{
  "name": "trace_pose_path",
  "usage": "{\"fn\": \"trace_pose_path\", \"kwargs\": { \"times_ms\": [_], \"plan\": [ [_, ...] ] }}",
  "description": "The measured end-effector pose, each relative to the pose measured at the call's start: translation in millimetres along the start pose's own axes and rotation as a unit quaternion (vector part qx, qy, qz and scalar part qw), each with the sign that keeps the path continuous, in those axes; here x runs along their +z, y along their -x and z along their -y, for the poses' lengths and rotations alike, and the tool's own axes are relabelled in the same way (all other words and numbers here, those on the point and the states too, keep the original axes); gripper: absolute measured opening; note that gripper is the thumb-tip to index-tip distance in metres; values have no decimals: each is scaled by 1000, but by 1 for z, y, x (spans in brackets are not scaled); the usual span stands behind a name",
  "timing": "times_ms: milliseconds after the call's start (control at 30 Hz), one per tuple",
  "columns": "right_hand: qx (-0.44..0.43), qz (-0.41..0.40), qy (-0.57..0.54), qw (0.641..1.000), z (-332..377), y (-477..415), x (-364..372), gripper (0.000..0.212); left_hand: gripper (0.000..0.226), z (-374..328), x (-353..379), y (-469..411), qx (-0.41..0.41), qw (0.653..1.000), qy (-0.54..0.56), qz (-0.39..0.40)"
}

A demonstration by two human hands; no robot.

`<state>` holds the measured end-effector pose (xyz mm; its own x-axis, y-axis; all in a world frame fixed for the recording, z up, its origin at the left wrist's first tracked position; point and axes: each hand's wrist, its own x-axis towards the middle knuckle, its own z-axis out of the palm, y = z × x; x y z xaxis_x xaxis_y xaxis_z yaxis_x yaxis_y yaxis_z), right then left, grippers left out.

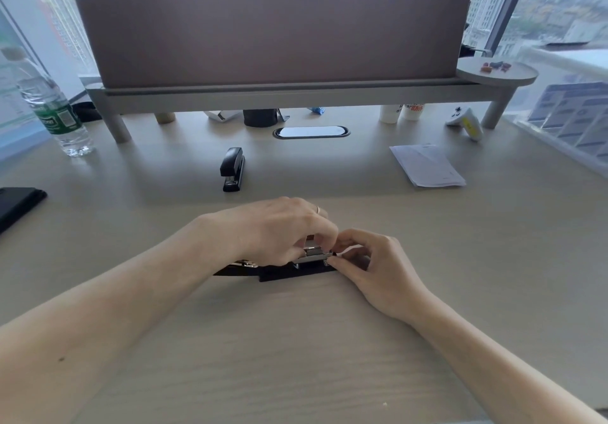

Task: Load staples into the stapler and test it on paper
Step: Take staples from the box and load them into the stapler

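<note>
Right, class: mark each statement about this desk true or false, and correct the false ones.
1. The left hand and right hand both hold the open stapler. True.
2. The paper lies under it. False: the paper lies apart, back right.
3. A second stapler sits closed farther back. True.
4. The bottle stands on the right. False: it stands on the left.

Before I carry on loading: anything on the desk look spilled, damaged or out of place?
Nothing stands out. The left hand and right hand work the opened stapler; the paper is slightly fanned, nothing spilled.
</note>
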<state>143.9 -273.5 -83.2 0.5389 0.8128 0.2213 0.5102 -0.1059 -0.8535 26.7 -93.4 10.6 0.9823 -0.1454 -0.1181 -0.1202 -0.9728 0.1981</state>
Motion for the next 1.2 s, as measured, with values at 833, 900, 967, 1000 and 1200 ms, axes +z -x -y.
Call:
{"fn": "trace_pose_path", "kwargs": {
  "times_ms": [833, 900, 967, 1000, 1200],
  "plan": [
    [-40, -22, 25, 999, 0, 0, 1, 19, 22, 14, 4, 9, -121, 980, 156, -5],
    [-89, -39, 69, 993, 0, 1, 0, 20, 18, 19, 10, 14, -147, 976, 159, -4],
    [-125, -59, 113, 984, 1, 3, 1, 21, 23, 21, 15, 19, -161, 968, 194, -16],
    [-137, -68, 127, 980, 1, 4, 2, 21, 28, 21, 17, 21, -168, 961, 218, -23],
    [-175, -95, 176, 964, 1, 13, 2, 28, 35, 17, 29, 31, -170, 947, 274, 0]
  ]
}}
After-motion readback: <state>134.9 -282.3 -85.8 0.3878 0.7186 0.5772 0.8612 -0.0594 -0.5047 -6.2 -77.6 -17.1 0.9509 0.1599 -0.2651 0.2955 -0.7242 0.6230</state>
